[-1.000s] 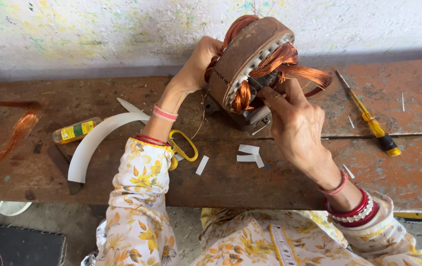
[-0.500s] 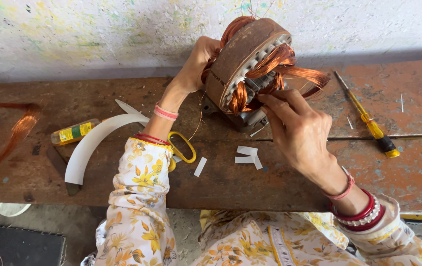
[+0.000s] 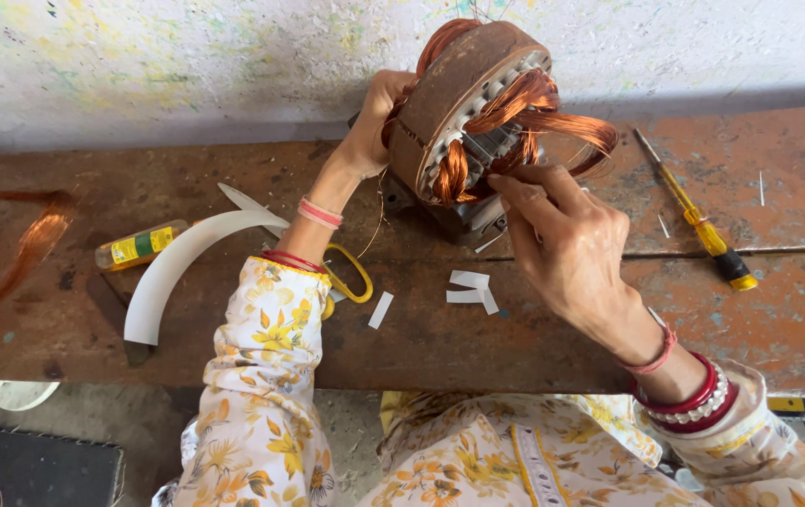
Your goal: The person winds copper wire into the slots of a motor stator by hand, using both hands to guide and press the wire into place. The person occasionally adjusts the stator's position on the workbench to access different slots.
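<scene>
A round rusty-brown motor stator [image 3: 463, 89] with loops of copper winding [image 3: 534, 113] stands tilted on the workbench [image 3: 64, 319]. My left hand [image 3: 374, 122] grips its far left side and steadies it. My right hand [image 3: 562, 235] is at the stator's open face, fingertips pinched on the copper coil near the slots. What the fingertips hold besides wire is hidden.
A yellow-handled screwdriver [image 3: 698, 221] lies to the right. Yellow-handled scissors [image 3: 351, 277] sit under my left forearm. White paper strips [image 3: 470, 289], a curved white sheet [image 3: 177, 268], a small yellow-green bottle [image 3: 139, 246] and a loose copper coil [image 3: 31, 244] lie to the left.
My right hand has shifted slightly along the stator face, fingers still working at the copper coil. The left hand keeps its grip on the stator.
</scene>
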